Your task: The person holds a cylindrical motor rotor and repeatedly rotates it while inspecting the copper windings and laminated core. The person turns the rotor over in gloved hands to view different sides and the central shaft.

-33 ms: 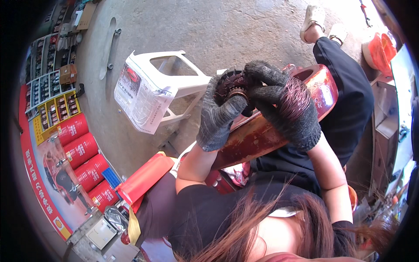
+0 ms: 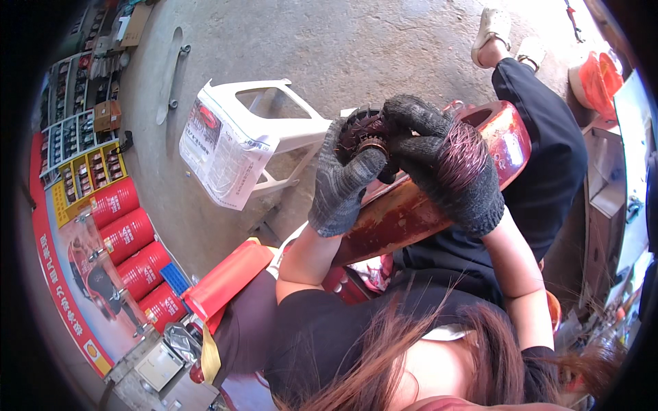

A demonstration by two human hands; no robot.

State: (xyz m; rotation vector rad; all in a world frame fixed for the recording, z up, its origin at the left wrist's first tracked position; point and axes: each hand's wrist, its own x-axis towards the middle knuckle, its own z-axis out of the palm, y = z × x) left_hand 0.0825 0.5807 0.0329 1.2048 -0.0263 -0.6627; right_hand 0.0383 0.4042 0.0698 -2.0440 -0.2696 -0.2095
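- Left hand (image 2: pixel 344 179), in a grey knitted glove, fingers curled and pinching the small round dark metal part with copper windings (image 2: pixel 367 137)
- Right hand (image 2: pixel 445 164), in a dark knitted glove, clasps the same part from the other side
- Part held above a worn, glossy red curved metal panel (image 2: pixel 411 212) lying across the lap
- White plastic stool (image 2: pixel 288 130) on its side on the concrete floor (image 2: pixel 356 48), a printed white bag (image 2: pixel 223 154) draped over it
- Red cylindrical cans (image 2: pixel 127 236) stacked at left

Dk grey knit gloves (image 2: pixel 346 178), blk clothes
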